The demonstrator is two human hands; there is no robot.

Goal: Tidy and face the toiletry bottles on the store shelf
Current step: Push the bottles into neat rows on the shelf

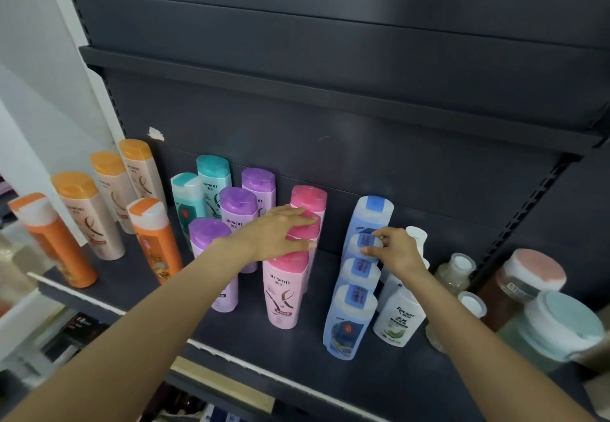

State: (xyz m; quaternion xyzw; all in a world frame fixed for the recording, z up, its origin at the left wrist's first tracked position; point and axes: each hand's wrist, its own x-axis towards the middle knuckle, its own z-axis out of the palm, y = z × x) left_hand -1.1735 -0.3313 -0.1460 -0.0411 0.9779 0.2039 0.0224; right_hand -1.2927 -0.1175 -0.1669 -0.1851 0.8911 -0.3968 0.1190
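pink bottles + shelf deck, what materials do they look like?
Pink bottles: probably plastic, glossy, with soft highlights on the moulded flip caps and a printed label; the left hand rests across their caps. Shelf deck: likely painted sheet metal, matte dark grey, with a thin folded front edge and slotted uprights beside it.

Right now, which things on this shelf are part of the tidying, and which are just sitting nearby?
Part of the job:
- pink bottles, under the left hand
- blue bottles, one cap pinched by the right hand
- purple bottles

Nearby:
- lidded jars
- torn sticker
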